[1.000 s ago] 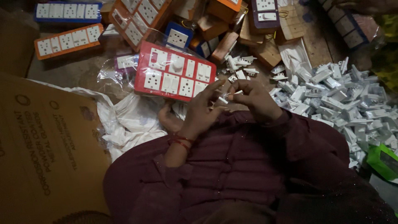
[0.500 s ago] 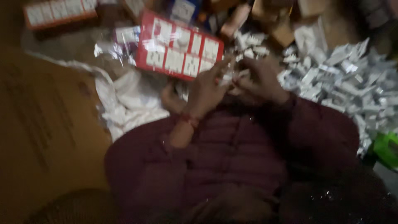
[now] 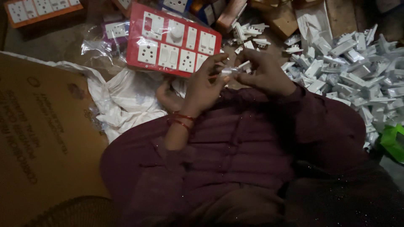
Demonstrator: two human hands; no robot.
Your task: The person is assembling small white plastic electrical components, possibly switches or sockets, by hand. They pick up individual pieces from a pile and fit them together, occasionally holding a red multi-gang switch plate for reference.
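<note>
Head view: both hands (image 3: 235,77) pinch small white part (image 3: 229,71) crosswise.

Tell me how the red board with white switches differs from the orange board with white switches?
The red rectangular switch board lies tilted right beside the person's hands, fully in view; the orange rectangular switch board sits far off at the top left, cut by the picture's edge. The red one carries a round white knob; none shows on the orange one. Both hold rows of white switches and sockets.
</note>
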